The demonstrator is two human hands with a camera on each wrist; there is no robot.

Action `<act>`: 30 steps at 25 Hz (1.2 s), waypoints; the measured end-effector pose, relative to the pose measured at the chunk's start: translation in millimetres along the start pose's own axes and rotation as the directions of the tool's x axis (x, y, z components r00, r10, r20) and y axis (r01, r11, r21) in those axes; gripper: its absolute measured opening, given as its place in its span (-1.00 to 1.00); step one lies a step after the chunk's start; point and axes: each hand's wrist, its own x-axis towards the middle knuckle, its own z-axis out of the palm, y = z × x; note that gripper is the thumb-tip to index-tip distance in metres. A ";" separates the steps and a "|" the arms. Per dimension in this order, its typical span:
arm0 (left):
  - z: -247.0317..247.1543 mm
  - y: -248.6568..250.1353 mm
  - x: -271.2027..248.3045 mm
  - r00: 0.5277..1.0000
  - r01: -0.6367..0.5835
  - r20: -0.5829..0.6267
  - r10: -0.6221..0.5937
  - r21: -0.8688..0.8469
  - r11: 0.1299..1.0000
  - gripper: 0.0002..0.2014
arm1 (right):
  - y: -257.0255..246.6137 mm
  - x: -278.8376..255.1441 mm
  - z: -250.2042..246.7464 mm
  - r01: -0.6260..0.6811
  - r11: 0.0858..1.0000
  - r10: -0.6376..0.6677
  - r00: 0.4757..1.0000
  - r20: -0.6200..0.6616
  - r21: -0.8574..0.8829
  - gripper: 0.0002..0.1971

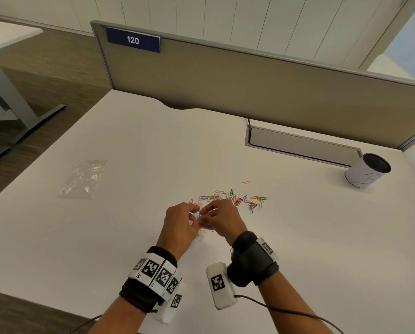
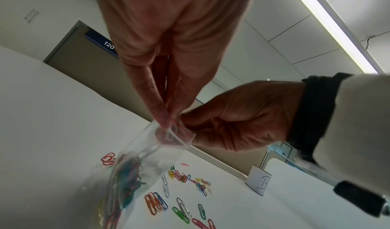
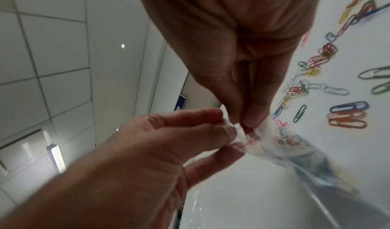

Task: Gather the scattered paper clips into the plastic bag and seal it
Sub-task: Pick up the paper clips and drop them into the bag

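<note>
White desk (image 1: 105,237) – both hands pinch plastic bag (image 2: 131,170) (clips (image 1: 235,200) beyond)

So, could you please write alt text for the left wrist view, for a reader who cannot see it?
Both hands, left hand and right hand, pinch the mouth of a clear plastic bag already holding colourful paper clips. More loose paper clips lie scattered on the white desk beyond, near a white cup.

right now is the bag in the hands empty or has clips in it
Has clips in it: a bundle of coloured clips shows through the clear plastic bag, whose mouth both hands pinch. Many paper clips still lie on the table.
</note>
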 end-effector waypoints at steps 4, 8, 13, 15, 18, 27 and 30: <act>-4.4 -1.0 0.2 1.000 0.008 -0.009 -0.008 0.008 1.000 -0.65 | -8.3 1.7 -1.9 0.005 0.998 0.001 0.995 0.101 -0.064 -0.82; -9.2 -2.0 2.9 0.999 0.048 -0.013 -0.048 0.013 0.999 -0.61 | -12.3 0.6 4.4 0.107 0.973 -0.093 0.993 0.074 -0.205 -0.85; -14.8 -3.8 4.8 0.997 0.074 -0.038 -0.074 0.002 0.997 -0.60 | -21.5 2.5 -4.1 0.169 0.976 -0.169 0.986 0.016 -0.136 -0.79; -17.2 -5.5 4.6 0.995 0.081 -0.051 -0.081 -0.007 0.997 -0.60 | -24.5 5.9 -8.3 0.148 0.986 -0.146 0.989 0.028 -0.082 -0.79; -23.3 -11.2 4.6 0.994 0.087 -0.060 -0.088 -0.020 0.996 -0.61 | -18.5 23.0 -9.7 0.216 0.954 -0.226 0.974 -0.028 -0.208 -0.81; -44.1 -31.8 5.6 0.987 0.098 -0.125 -0.101 -0.030 0.995 -0.67 | 30.2 88.3 3.3 0.614 0.204 -0.213 0.788 0.578 -0.762 -0.62; -46.5 -33.7 6.8 0.986 0.103 -0.131 -0.107 -0.031 0.994 -0.67 | 39.0 79.6 -15.7 0.608 0.233 -0.210 0.793 0.571 -0.759 -0.56</act>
